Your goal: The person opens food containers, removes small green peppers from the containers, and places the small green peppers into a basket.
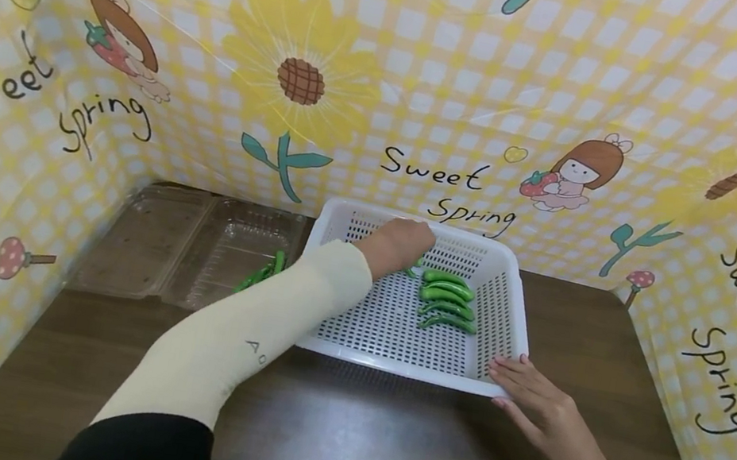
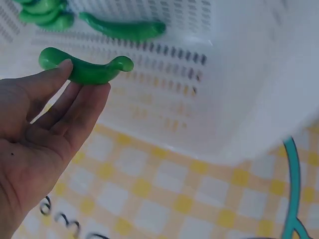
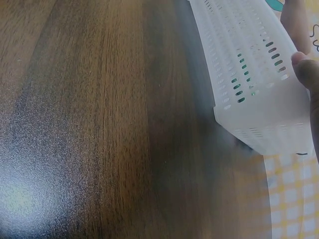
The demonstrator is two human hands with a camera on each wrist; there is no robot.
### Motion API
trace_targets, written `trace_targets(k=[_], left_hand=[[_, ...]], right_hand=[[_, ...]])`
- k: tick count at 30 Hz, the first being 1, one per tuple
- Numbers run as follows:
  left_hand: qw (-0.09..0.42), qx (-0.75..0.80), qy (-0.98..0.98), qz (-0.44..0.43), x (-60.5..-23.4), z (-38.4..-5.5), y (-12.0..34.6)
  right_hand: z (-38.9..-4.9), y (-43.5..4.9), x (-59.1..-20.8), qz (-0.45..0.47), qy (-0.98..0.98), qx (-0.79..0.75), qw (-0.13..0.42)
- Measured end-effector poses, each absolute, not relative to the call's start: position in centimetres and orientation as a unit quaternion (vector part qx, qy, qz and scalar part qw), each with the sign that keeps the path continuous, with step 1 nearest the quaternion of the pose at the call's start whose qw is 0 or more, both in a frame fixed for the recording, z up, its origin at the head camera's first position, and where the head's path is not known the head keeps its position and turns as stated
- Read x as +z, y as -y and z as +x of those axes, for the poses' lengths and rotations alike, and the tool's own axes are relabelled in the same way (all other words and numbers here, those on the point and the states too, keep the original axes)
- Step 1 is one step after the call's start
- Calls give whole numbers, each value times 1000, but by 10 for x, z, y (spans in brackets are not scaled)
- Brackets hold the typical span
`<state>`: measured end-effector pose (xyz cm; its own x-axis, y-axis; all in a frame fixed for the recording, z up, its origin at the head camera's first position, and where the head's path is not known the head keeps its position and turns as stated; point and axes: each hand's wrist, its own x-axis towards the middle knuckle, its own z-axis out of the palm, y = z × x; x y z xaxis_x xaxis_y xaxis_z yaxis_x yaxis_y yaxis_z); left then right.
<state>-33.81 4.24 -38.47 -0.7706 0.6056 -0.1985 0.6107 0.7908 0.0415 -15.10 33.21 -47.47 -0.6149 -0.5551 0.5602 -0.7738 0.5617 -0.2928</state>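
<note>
My left hand point(image 1: 398, 244) reaches into the far part of a white plastic basket point(image 1: 400, 372). In the left wrist view, its thumb and fingertips pinch a curved green chili pepper point(image 2: 87, 70) above the basket floor. Another chili pepper point(image 2: 124, 29) lies on the floor behind it. Several green chili peppers point(image 1: 447, 292) sit in a row at the basket's right side. My right hand point(image 1: 545, 415) grips the basket's near right corner, fingers over the rim and thumb outside. The right wrist view shows that thumb point(image 3: 301, 64) on the rim; the other fingers are hidden there.
Left of the basket lies an opened clear plastic clamshell box point(image 1: 191, 250), with green chili peppers point(image 1: 263, 274) in it, partly behind my left sleeve. A brown wood-grain table point(image 1: 336, 434) carries everything. Yellow checked cloth point(image 1: 388, 104) hangs behind and at both sides.
</note>
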Motion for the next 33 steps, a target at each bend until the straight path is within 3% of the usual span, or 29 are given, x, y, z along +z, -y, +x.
trace_targets(k=[22,33], left_hand=[[119,-1,-945,305,-442,-338,-49],[92,-13,-944,315,-454,-339,-52]], right_hand=[[-154,-333,-477,395,852,280,201],[-153,-333,-475,392,852,281,203]])
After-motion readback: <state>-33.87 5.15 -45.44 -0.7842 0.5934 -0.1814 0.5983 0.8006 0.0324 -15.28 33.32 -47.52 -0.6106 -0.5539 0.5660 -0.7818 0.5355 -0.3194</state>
